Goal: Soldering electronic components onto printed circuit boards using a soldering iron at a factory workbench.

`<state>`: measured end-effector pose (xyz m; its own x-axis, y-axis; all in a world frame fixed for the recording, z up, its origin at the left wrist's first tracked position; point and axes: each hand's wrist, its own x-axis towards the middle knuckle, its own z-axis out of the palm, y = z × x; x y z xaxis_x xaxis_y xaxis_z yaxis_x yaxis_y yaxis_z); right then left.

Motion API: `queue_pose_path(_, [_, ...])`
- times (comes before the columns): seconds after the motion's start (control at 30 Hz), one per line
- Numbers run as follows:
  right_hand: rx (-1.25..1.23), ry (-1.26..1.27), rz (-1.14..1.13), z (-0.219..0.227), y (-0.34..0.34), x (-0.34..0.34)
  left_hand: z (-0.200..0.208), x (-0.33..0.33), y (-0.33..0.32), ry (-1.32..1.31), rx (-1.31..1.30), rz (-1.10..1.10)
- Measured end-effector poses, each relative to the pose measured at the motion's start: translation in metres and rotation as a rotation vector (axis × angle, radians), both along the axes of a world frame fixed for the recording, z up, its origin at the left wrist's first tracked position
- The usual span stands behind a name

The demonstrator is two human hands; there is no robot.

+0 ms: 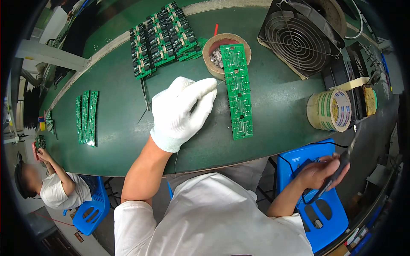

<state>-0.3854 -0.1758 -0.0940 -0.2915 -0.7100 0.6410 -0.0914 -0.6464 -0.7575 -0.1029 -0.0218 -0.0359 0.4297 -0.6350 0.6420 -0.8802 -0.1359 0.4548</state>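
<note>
My left hand (183, 111), in a white glove, is closed in a pinch over the middle of the table. A thin solder wire (221, 82) pokes out of its fingertips toward a long green circuit board strip (238, 91). The strip's far end overlaps the rim of a round tub (209, 62) with silvery scraps inside. Off the table's right edge, my bare right hand (320, 173) is wrapped round the dark handle of a soldering iron (340, 167). The iron's metal tip points up, close to a wide tape roll (314, 112).
Stacked component-filled boards (164, 40) lie at the back, and several narrow board strips (86, 118) at the left. A fan with a wire guard (294, 40) stands back right, near a yellowish sponge (368, 101). A blue chair (320, 230) is below right. Another person (64, 187) sits far left.
</note>
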Motion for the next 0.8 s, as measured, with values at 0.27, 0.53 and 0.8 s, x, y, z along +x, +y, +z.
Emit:
queue_pose_path(0.27, [0.066,-0.023,0.038,-0.015,0.004,-0.003,-0.004,0.000,0.001,0.020,-0.010,-0.030])
queue_pose_path(0.53, [0.294,0.197,0.464,-0.021,0.064,0.030,-0.003,0.000,0.001,-0.042,0.054,-0.239])
queue_pose_path(0.8, [0.174,0.367,0.665,-0.001,0.075,0.058,-0.006,0.000,0.000,-0.072,0.094,-0.307])
